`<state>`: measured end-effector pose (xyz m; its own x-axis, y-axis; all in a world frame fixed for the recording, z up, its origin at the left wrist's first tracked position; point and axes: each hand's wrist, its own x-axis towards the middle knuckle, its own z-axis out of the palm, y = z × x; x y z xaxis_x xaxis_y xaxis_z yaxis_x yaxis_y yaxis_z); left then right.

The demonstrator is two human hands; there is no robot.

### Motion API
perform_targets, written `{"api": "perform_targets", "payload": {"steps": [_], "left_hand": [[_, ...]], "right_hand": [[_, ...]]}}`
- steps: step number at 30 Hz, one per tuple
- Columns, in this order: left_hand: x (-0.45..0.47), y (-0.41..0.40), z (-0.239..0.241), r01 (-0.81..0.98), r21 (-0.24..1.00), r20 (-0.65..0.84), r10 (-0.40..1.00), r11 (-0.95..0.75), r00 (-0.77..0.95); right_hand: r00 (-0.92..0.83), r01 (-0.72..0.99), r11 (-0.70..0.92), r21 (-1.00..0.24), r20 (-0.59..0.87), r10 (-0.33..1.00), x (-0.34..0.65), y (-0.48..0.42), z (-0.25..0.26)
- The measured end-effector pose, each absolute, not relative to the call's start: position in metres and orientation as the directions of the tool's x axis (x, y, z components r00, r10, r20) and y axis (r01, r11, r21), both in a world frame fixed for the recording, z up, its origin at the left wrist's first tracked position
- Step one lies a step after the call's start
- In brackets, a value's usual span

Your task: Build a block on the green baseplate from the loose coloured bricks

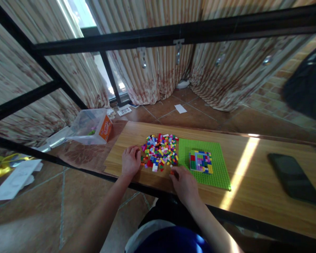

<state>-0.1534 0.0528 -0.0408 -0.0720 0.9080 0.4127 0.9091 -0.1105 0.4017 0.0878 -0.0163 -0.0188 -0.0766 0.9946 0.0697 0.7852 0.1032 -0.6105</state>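
Note:
A heap of small toy building bricks (162, 149) in many colours lies on the wooden table. My left hand (131, 160) rests at the heap's left edge, fingers loosely bent, with no brick visible in it. Close to the heap's lower right side, my right hand (184, 182) pinches a small orange brick (172, 172) between thumb and fingers; the hand partly hides it. Beside this hand is a green studded baseplate (218, 179). On it stands a low square build (201, 161) of multicoloured bricks, with yellow bricks along its right edge.
A dark phone (295, 177) lies at the table's right. Left of the table stands a clear plastic box (88, 126) with an orange label. Black metal bars (158, 37) cross in front of striped curtains (160, 73). White paper (180, 108) lies on the tiled floor.

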Motion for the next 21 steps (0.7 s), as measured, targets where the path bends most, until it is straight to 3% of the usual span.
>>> {"api": "perform_targets", "payload": {"steps": [4, 8, 14, 21], "left_hand": [[-0.155, 0.053, -0.043, 0.907, 0.403, 0.418, 0.906, -0.119, -0.067], [-0.155, 0.053, -0.044, 0.904, 0.411, 0.419, 0.905, -0.119, -0.071], [-0.156, 0.053, -0.044, 0.906, 0.408, 0.415, 0.907, -0.112, -0.075], [-0.155, 0.052, -0.042, 0.908, 0.405, 0.416, 0.906, -0.104, -0.081]], "right_hand": [[-0.137, 0.794, 0.2, -0.575, 0.15, 0.979, 0.083, -0.024, -0.023], [-0.128, 0.705, 0.217, -0.675, 0.181, 0.975, 0.082, -0.029, -0.022], [-0.081, 0.423, 0.078, -0.903, 0.048, 0.996, 0.091, -0.031, -0.013], [-0.047, 0.27, -0.054, -0.961, -0.069, 0.996, 0.099, -0.028, -0.015]]}}
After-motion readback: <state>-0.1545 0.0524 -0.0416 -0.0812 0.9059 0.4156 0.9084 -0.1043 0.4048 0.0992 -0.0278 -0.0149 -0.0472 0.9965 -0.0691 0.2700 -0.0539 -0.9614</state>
